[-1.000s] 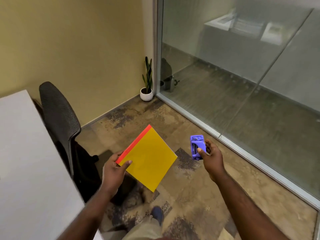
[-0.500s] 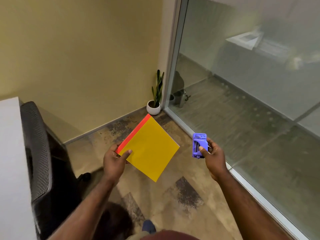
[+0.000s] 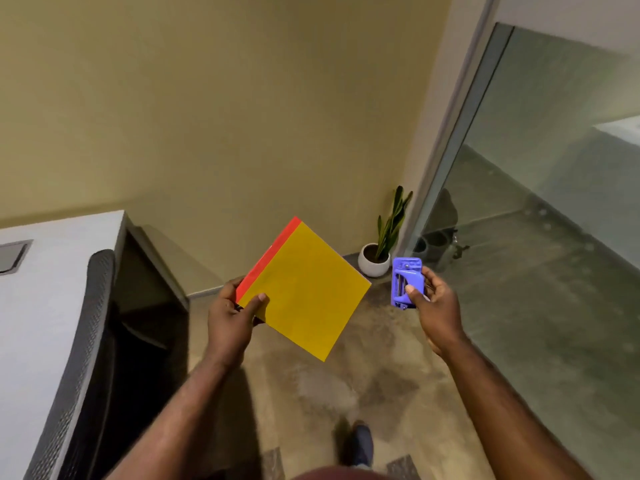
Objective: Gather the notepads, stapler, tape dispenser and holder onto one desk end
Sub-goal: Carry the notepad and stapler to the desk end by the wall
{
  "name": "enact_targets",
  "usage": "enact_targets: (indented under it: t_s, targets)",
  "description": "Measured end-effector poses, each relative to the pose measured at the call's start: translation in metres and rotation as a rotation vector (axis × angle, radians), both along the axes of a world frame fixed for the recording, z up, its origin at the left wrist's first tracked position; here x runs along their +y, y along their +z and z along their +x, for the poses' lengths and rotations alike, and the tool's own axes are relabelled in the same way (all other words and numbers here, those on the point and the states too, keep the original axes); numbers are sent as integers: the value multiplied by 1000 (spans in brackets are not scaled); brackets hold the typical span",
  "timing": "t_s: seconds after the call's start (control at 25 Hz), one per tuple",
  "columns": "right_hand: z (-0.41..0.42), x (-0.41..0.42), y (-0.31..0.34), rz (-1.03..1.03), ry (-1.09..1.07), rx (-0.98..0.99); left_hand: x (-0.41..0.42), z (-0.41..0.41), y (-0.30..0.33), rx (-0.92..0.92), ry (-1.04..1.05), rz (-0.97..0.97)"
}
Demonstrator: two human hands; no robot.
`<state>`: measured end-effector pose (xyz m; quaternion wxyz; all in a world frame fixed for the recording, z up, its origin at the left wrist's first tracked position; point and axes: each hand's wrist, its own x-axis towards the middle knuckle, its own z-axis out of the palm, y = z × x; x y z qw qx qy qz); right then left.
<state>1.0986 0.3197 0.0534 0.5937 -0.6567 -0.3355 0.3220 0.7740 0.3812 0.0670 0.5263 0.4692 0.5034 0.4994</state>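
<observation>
The task is mid-way at best, judging by what shows. The left hand (image 3: 230, 318) pinches a yellow notepad (image 3: 304, 292) by its lower left corner, thumb on top and fingers underneath, so the pad hangs in the air over the floor, tilted, its red binding strip along the upper left edge. The right hand (image 3: 434, 303) has its grip closed on a small purple thing, which looks like the stapler (image 3: 406, 282), thumb across its face and fingers behind; it too is in the air, just right of the pad and not touching it. Neither item rests on anything yet.

The bench (image 3: 52, 271) lies to the left, behind a mesh chair (image 3: 86, 341), well apart from both hands. Its visible part carries none of the task's things. The tape dispenser, the holder and any other notepads are out of view, so whether they are already gathered cannot be told. Both carried items have yet to be set down on the chosen end.
</observation>
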Motion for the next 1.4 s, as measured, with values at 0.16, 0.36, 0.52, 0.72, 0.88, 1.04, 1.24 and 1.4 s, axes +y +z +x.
enact_targets:
  t_s: [0.16,0.36,0.52,0.72,0.88,1.04,1.24,1.4]
  targets:
    - [23,98,2,-2,176,10,46,14,11,18,186,-12]
    - [13,203,7,-12,384,3,85,11,18,7,415,11]
    - [-20,287,2,-30,550,-30,121,-9,19,22,539,44]
    - [-78,390,-4,-64,711,-108,181,-51,12,-6,692,63]
    - [-131,464,0,-106,808,-115,229,-86,11,41,812,65]
    - [-181,520,3,-112,901,-76,267,-120,15,40,907,46]
    - [-242,589,-7,-135,1056,-58,303,-153,19,69,1058,53]
    - [-301,645,-14,-136,1244,-61,324,-174,20,97,1237,7]
